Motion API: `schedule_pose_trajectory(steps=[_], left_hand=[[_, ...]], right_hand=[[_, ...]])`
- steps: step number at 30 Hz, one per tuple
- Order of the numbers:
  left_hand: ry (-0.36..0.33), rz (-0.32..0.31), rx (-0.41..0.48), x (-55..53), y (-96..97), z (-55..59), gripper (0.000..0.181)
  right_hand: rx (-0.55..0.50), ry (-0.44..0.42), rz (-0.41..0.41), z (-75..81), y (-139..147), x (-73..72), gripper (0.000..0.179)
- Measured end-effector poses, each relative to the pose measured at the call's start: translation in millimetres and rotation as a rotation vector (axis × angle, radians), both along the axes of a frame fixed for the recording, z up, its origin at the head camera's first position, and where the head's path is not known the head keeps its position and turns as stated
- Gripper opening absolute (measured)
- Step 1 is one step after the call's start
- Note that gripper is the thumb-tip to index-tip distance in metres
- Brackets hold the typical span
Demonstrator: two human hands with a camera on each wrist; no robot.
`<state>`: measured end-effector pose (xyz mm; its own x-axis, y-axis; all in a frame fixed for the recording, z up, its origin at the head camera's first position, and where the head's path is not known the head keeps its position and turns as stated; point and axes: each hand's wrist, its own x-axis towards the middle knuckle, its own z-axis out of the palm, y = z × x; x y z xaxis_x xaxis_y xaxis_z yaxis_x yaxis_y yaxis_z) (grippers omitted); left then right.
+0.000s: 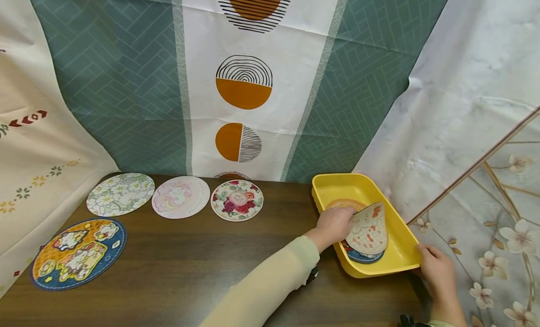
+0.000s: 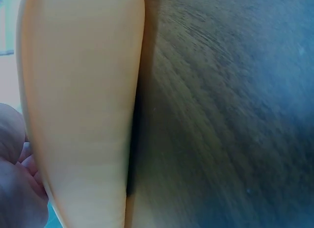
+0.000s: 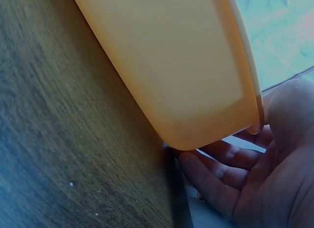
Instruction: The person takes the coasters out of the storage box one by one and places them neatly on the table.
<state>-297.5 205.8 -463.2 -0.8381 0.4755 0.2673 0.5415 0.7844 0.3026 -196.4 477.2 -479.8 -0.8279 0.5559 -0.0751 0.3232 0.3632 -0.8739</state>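
My left hand [image 1: 336, 225] reaches over the near left wall of a yellow plastic tray [image 1: 402, 242]. It pinches the edge of a thin round mat [image 1: 369, 231], pale with red marks, which bends upward. Beneath that mat lie a blue-edged round mat [image 1: 364, 257] and an orange one [image 1: 348, 204], both partly covered. At the tray's near right corner my right hand [image 1: 438, 271] grips the rim. The right wrist view has its fingers [image 3: 211, 181] spread under the corner. In the left wrist view, the tray wall [image 2: 83, 110] stands beside the left hand [image 2: 19, 179].
Along the back of the brown table [image 1: 202, 266] lie a floral red mat [image 1: 237, 200], a pink unicorn mat [image 1: 180, 197] and a green-and-white one [image 1: 120, 194]. A larger blue-and-orange mat [image 1: 78, 253] is at the left. Patterned cloth [image 1: 476, 144] hangs close behind the tray.
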Motion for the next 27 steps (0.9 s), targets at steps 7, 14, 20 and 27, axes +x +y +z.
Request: schedule_pose_trajectory(steps=[7, 14, 20, 27], left_hand=[[0.004, -0.032, 0.107, 1.7, -4.9, 1.9, 0.018], [-0.017, -0.043, 0.188, 4.4, -11.1, 5.8, 0.026], [-0.046, -0.052, 0.327, 3.4, -16.2, 6.2, 0.026], [-0.24, -0.075, 0.652, 3.1, -26.6, 5.2, 0.028]], right_hand=[[0.0, 0.0, -0.004, 0.8, -1, 0.3, 0.057], [0.011, -0.005, -0.001, -0.1, -2, 0.6, 0.058], [0.015, -0.002, 0.0, -1.2, -1, 0.1, 0.058], [0.018, -0.004, 0.0, -2.5, 2, -1.4, 0.058]])
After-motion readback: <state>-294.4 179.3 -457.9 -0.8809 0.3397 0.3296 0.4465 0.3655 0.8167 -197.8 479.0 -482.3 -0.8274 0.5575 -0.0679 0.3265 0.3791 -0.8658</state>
